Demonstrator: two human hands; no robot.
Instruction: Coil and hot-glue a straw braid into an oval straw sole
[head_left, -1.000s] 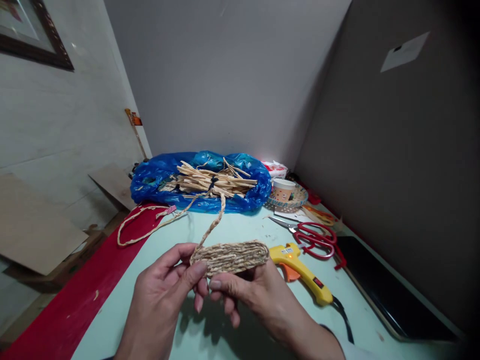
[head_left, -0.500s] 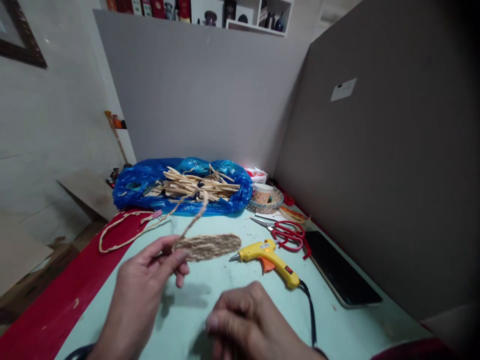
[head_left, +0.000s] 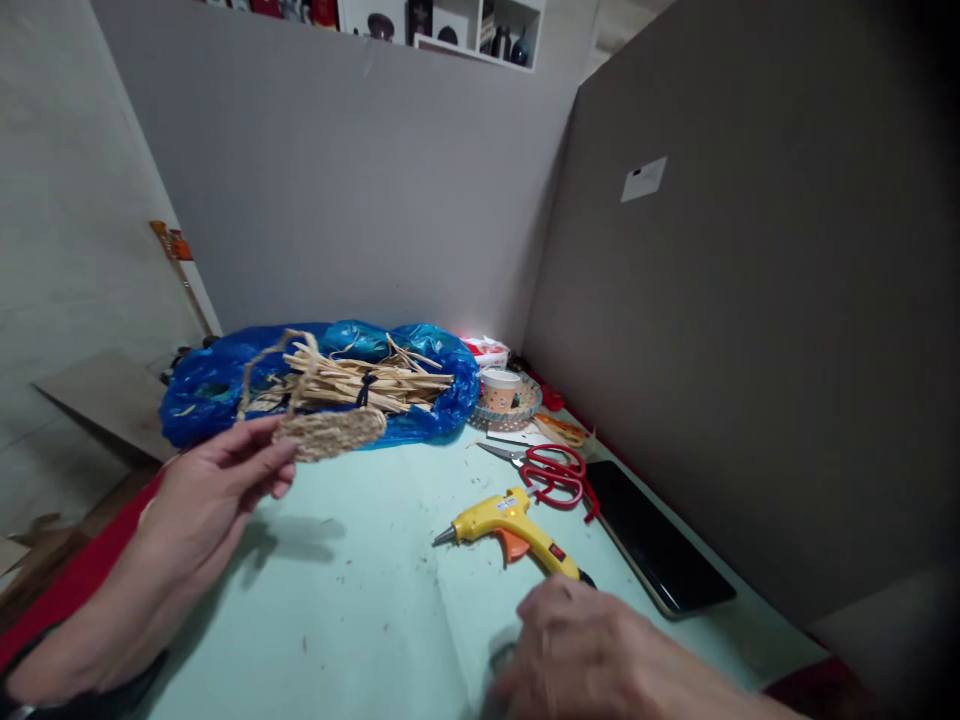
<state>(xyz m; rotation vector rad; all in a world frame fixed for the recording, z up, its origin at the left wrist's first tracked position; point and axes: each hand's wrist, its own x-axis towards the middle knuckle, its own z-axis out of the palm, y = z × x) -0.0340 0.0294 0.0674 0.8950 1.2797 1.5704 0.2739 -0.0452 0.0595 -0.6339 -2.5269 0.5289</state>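
Observation:
My left hand [head_left: 217,485] pinches one end of a flat oval coil of braided straw [head_left: 330,432] and holds it above the pale green table [head_left: 360,600], at the left. A braided tail loops up from the coil toward the blue bag. My right hand [head_left: 592,650] hovers low at the bottom right, just in front of the handle of the yellow glue gun [head_left: 510,525]. Its fingers look curled, blurred, and may cover a small grey object that I cannot make out.
A blue plastic bag [head_left: 217,385] with a bundle of straw strips [head_left: 360,378] lies at the back. Red-handled scissors [head_left: 551,468], a dark phone [head_left: 652,535], a paper cup [head_left: 500,388] on a woven plate, grey partition walls behind and right, a red strip along the table's left.
My left hand carried the coil left and away from me. My right hand let go of it and dropped toward the near right, close to the glue gun. The camera turned right.

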